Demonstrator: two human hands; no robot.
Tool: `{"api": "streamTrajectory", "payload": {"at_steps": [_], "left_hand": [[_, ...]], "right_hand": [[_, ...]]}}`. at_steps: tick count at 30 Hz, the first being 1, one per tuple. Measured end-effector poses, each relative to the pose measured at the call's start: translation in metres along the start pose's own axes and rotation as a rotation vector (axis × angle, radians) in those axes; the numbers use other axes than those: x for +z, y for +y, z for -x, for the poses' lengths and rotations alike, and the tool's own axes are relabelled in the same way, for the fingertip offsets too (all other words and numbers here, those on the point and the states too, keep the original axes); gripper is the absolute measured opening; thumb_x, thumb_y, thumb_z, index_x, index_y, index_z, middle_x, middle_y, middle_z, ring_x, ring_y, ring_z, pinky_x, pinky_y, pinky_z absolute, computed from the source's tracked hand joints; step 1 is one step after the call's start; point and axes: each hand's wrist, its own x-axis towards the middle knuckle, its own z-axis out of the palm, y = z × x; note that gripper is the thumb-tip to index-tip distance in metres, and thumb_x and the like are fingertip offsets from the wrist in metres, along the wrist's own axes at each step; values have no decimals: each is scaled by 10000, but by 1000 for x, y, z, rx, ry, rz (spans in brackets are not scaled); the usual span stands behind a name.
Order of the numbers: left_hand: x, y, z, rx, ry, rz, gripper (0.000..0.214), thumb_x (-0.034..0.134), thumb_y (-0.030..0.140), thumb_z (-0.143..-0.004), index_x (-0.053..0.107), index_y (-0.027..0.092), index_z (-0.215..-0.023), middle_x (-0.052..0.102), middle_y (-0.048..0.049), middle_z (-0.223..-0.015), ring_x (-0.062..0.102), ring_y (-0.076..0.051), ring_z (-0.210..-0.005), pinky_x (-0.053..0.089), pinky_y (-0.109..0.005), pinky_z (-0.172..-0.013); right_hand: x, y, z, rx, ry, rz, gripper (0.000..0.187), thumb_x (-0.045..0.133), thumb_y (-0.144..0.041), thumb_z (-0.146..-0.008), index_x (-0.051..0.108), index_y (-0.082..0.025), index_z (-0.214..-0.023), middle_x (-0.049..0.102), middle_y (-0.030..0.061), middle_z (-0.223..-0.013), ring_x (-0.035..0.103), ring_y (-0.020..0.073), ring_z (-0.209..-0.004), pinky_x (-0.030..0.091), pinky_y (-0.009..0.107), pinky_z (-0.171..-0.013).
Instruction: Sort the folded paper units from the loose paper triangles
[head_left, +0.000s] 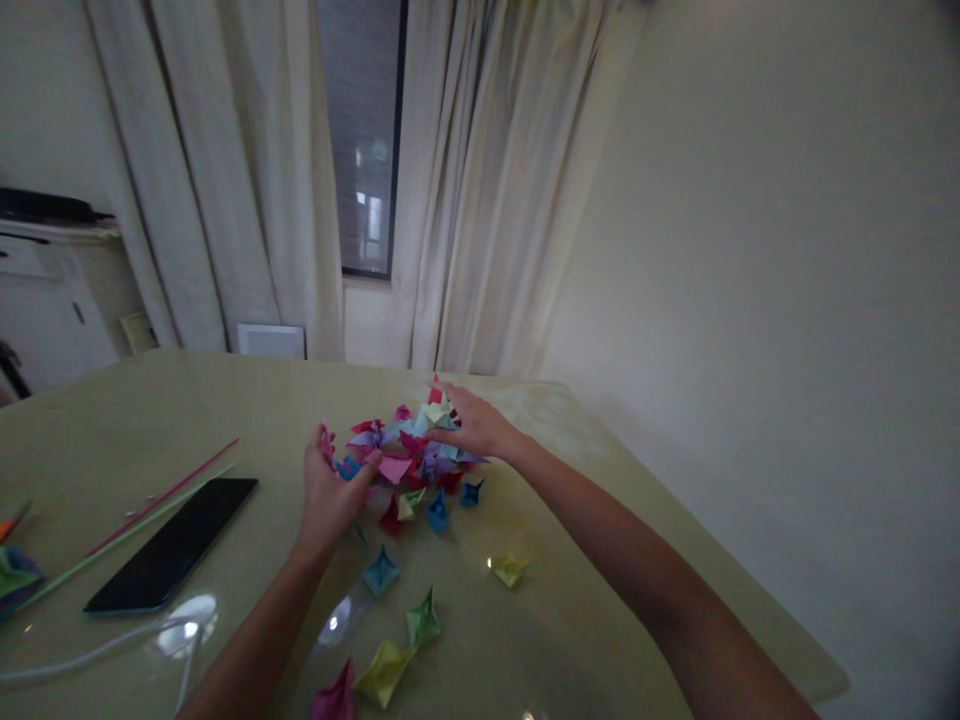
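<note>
A heap of small origami pieces [395, 468] in pink, red, purple and pale blue lies on the glossy table. At its left side my left hand [334, 485] is curled, thumb and fingers round a blue piece [348, 467] and a pink one. From the right, my right hand [469, 420] reaches over the heap, its fingers bent round a pale green piece [436, 413] and others near the top. The fingertips are partly hidden among the paper. Loose pieces lie nearer me: a light blue one [381, 572], a green one [424, 620] and several more.
Left of the heap lie a dark phone-like slab [176, 545], a pink stick [165, 497] and a light green stick. A white cable [105, 655] runs across the near left. The table's [675, 560] right edge borders the wall; curtains [517, 180] hang behind.
</note>
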Motion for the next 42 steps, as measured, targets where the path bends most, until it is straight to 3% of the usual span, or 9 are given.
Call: {"api": "streamTrajectory", "payload": {"at_steps": [8, 13, 16, 21, 25, 29, 32, 37, 42], "left_hand": [[-3, -5, -2, 131, -70, -250, 549, 488, 604, -931, 710, 173, -1190, 694, -165, -1262, 621, -341, -1265, 462, -545, -1145], [0, 0, 10, 149, -97, -515, 611, 473, 581, -971, 624, 157, -1383, 538, -224, -1503, 470, -391, -1445, 360, -619, -1196], [1, -6, 14, 226, -173, -573, 706, 539, 604, -933, 555, 136, -1461, 498, -249, -1535, 404, -408, -1496, 334, -620, -1209], [0, -21, 11, 212, -289, -474, 705, 619, 494, -839, 538, 150, -1450, 607, -201, -1407, 569, -375, -1345, 470, -533, -1123], [4, -18, 7, 186, -339, -285, 561, 538, 491, -892, 608, 172, -1348, 688, -153, -1304, 652, -329, -1228, 506, -498, -1087], [8, -11, 11, 227, -285, -324, 637, 520, 623, -924, 624, 177, -1367, 644, -178, -1398, 568, -361, -1355, 419, -555, -1166], [8, -13, 20, 261, -339, -482, 739, 621, 672, -859, 597, 218, -1441, 513, -190, -1565, 439, -416, -1476, 348, -625, -1197], [10, -14, 38, 347, -534, -468, 920, 724, 639, -807, 443, 233, -1584, 342, -191, -1686, 333, -428, -1545, 358, -622, -1202], [15, -5, 40, 382, -426, -362, 826, 704, 450, -863, 392, 249, -1601, 383, -170, -1648, 399, -390, -1509, 384, -603, -1203]], "right_hand": [[1, -40, 29, -76, 165, 182, 511, 656, -511, -996, 586, -211, -1403, 652, 137, -1296, 614, 274, -1203, 496, 433, -1042], [65, -107, 106, -622, -87, 134, 679, 693, -740, -861, 623, -219, -1290, 658, 85, -1344, 619, 251, -1184, 503, 379, -983], [111, -128, 136, -778, -69, 214, 361, 653, -584, -971, 647, -302, -1195, 689, 8, -1267, 654, 198, -1064, 504, 332, -844], [125, -101, 128, -604, 41, 395, 190, 596, -242, -1020, 613, -222, -832, 691, -1, -880, 608, 169, -769, 464, 320, -703], [96, -47, 113, -260, 86, 444, 138, 644, -294, -1000, 678, -188, -1082, 672, 128, -1315, 612, 259, -1177, 470, 421, -1025], [75, 9, 95, 149, 47, 282, 938, 867, -599, -751, 480, -270, -1541, 310, 203, -1681, 275, 449, -1540, 246, 668, -1207], [74, 38, 73, 335, -66, 98, 1270, 932, -663, -598, 305, -320, -1648, 245, 210, -1701, 287, 494, -1531, 330, 680, -1158], [94, 47, 44, 185, -161, -101, 997, 906, -453, -714, 438, -244, -1569, 588, 159, -1414, 630, 352, -1228, 510, 484, -1028], [99, 30, 27, 88, -33, -176, 684, 842, -277, -747, 586, -197, -1376, 690, 80, -1172, 669, 267, -1044, 530, 387, -941]]}}
